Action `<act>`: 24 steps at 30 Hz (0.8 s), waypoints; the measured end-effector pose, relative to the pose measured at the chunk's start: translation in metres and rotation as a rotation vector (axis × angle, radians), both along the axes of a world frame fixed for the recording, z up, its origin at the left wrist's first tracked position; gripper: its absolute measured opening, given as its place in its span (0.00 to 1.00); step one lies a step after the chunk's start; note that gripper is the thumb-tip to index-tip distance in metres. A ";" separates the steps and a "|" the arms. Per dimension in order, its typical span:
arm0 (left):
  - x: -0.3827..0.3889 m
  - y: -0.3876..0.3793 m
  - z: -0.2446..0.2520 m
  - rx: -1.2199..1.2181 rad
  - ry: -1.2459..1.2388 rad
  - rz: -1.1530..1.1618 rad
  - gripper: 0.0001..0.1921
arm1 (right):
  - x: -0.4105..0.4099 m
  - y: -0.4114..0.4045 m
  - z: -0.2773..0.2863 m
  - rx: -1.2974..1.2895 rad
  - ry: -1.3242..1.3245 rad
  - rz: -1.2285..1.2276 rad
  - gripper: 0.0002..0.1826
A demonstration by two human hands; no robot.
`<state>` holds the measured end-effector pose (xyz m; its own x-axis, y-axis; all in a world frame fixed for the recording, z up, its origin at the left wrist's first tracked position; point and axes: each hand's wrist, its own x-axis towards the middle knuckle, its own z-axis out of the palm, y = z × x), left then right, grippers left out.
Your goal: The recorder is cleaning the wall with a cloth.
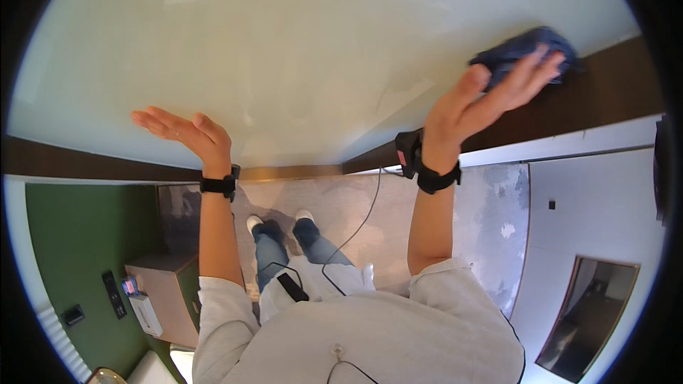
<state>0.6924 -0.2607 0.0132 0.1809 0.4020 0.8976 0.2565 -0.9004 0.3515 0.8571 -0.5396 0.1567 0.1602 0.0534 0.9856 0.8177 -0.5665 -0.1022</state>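
Note:
A large glossy pale green panel stretches in front of me, with soft reflections on it. My right hand is at the panel's right side, fingers stretched over a dark blue folded cloth. The cloth lies against the panel and overlaps the dark brown border. Fingers and cloth look slightly blurred. My left hand is raised before the lower left of the panel and holds nothing. Its thumb stands away from the other fingers; whether it touches the panel I cannot tell. Black straps circle both wrists.
A thin cable hangs between my right wrist and my waist. Left below stands a cabinet with a white box, against a green wall. On the right is a white door-like panel with a dark framed inset.

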 end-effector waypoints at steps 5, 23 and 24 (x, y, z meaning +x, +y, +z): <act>-0.015 -0.001 0.011 -0.024 0.084 -0.066 0.37 | -0.021 -0.007 -0.136 -0.292 0.128 -0.108 0.38; -0.232 -0.043 -0.260 -1.415 -0.058 -0.235 0.18 | -0.097 0.139 -0.269 -0.937 -0.259 0.188 0.21; -0.231 -0.042 -0.268 -1.405 -0.081 -0.260 0.17 | -0.107 0.166 -0.269 -0.931 -0.272 0.185 0.23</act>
<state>0.4615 -0.3028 -0.2544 0.3541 0.9138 -0.1990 0.0780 0.1832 0.9800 0.7504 -0.3738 -0.1119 -0.1552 0.8275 0.5395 0.8310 -0.1859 0.5242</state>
